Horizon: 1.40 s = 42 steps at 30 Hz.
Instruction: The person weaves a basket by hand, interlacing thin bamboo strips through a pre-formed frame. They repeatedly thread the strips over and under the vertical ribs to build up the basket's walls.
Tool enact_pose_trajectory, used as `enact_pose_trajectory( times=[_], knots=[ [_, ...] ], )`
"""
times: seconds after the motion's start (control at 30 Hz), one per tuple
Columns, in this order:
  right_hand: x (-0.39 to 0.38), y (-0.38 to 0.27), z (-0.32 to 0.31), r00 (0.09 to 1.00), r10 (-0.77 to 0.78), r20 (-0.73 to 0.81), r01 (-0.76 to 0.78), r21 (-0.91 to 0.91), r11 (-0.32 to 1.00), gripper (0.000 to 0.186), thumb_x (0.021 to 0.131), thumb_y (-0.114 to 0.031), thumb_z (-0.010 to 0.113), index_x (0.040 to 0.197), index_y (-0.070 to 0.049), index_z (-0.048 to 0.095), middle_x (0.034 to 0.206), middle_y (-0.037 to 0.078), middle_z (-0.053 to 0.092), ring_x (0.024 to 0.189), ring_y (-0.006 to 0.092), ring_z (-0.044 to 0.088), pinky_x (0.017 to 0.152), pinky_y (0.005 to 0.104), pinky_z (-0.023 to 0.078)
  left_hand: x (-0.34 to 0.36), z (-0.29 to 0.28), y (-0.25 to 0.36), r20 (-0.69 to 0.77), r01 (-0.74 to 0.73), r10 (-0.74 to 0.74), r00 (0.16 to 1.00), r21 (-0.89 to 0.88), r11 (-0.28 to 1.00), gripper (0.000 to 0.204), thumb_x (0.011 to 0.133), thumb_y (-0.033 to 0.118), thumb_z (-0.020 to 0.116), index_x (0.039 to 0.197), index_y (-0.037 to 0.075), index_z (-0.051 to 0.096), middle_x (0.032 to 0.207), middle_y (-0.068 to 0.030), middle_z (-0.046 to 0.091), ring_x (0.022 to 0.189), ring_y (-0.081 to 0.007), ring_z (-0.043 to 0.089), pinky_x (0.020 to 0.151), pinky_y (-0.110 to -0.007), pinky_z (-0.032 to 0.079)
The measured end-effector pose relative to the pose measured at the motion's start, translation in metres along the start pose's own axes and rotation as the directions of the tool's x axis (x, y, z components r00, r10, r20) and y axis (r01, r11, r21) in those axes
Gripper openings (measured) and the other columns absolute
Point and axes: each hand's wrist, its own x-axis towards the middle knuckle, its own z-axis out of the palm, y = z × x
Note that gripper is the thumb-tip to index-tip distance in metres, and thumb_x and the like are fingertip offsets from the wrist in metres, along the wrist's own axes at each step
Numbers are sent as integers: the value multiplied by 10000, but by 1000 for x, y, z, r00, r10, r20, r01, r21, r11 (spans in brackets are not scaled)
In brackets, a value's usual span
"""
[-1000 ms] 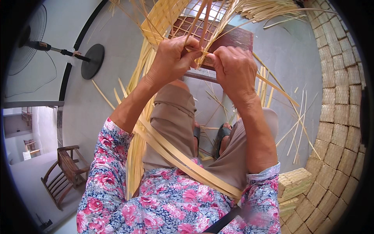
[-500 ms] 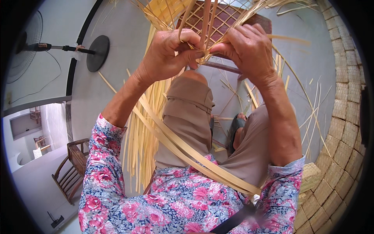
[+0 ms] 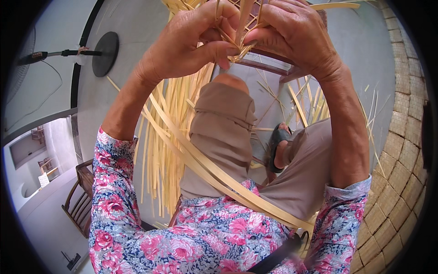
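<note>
Near the top of the view, my left hand [image 3: 189, 43] and my right hand [image 3: 296, 39] face each other with thumbs and fingers pinched. Both are closed on thin bamboo strips [image 3: 245, 18], which cross between the two thumb tips and rise upward out of view. Part of the woven lattice shows behind my fingers. Its upper part is cut off by the frame's edge. Two long flat bamboo strips [image 3: 211, 172] lie across my lap, apart from both hands.
Below the hands stands a reddish-brown wooden stool [image 3: 292, 72]. Many loose strips [image 3: 157, 182] lie on the floor to my left, and more lie scattered to the right. A fan base [image 3: 106, 54] and a wooden chair [image 3: 82, 201] stand at left. Stacked woven blocks [image 3: 394, 173] line the right.
Both hands look larger and have shifted upward in the view, with the strips still pinched between them. Less of the lattice shows. My right knee has swung slightly to the right.
</note>
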Motion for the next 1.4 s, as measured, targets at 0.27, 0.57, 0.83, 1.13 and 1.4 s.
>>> enact_pose_trajectory(
  times=[0.27, 0.57, 0.83, 1.13, 1.4],
  knots=[
    [-12, -8, 8, 965, 163, -204, -190, -125, 974, 351, 829, -421, 763, 772, -111, 608, 745, 29, 650, 807, 231, 660, 844, 387, 443, 4, 10, -4, -231, -36, 12, 973, -98, 995, 224, 893, -22, 748, 1077, 1, 623, 949, -35, 684, 842, -104, 697, 736, -238, 583],
    [-29, -41, 55, 421, 884, 204, -305, 949, -73, 147, 1003, -122, 564, 1042, 0, 636, 977, 156, 722, 909, 278, 702, 825, 354, 555, 12, 8, -34, -368, 20, -90, 925, -190, 982, 134, 881, -11, 771, 962, -2, 664, 850, -22, 701, 734, -91, 686, 663, -224, 567],
    [-45, 4, 54, 535, 725, 433, 337, 678, -654, 223, 1049, -268, 548, 987, -72, 635, 889, 124, 736, 796, 227, 719, 783, 345, 600, 19, 11, -44, -398, -62, -6, 918, -160, 985, 177, 853, -18, 798, 932, 18, 644, 902, -24, 666, 783, -67, 662, 655, -213, 548],
    [3, -16, 21, 812, 501, 300, -253, 954, -163, 311, 991, -194, 683, 1253, -27, 682, 1067, 59, 713, 947, 102, 635, 856, 255, 523, 19, 13, -42, -472, -175, 151, 869, -7, 985, 225, 782, 55, 881, 901, 47, 689, 845, 16, 625, 710, -38, 601, 603, -197, 475],
    [-1, -29, 22, 791, 583, 184, -262, 964, 53, 205, 994, -230, 693, 1054, -35, 672, 957, -15, 649, 806, 61, 594, 759, 231, 514, 21, 14, -41, -473, -200, 189, 860, 28, 979, 240, 770, 37, 881, 910, 43, 686, 858, 6, 626, 700, -38, 608, 593, -195, 481]
  ],
)
